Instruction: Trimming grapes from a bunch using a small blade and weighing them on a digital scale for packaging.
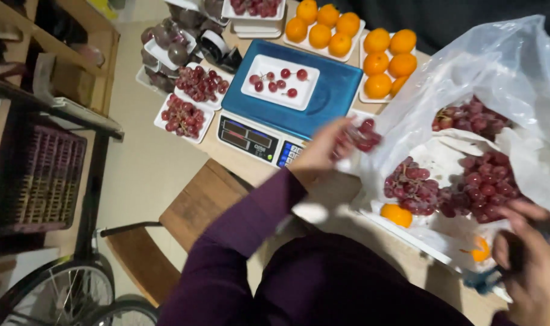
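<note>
The left hand [320, 151] is closed around a small bunch of dark red grapes [361, 134], blurred by motion, just off the front right corner of the blue electronic scale [323, 99]. The scale's white rectangular foam tray [269, 90], holding a few loose grapes, lies up and to the left of that hand, close by; the bunch's long axis runs roughly left to right, pointing away from the scale. The left hand is far nearer the scale than the right hand [531, 265], which sits well to the scale's right at the picture's lower edge. It curls around something dark, but what it grips cannot be told.

Right of the scale, a large clear plastic bag [498, 72] gapes open over heaped bunches of red grapes [468, 181] on white paper, with a small orange fruit [397, 214] at their near edge. Behind the scale stand two white foam trays of round oranges [353, 36]. Left of the scale lie two square white trays of red grapes [190, 99], and beyond them film-wrapped packs of dark fruit [169, 42]. The scale's front panel is a grey strip with dark display windows and a keypad, facing the person across the pale worktop [239, 160].
</note>
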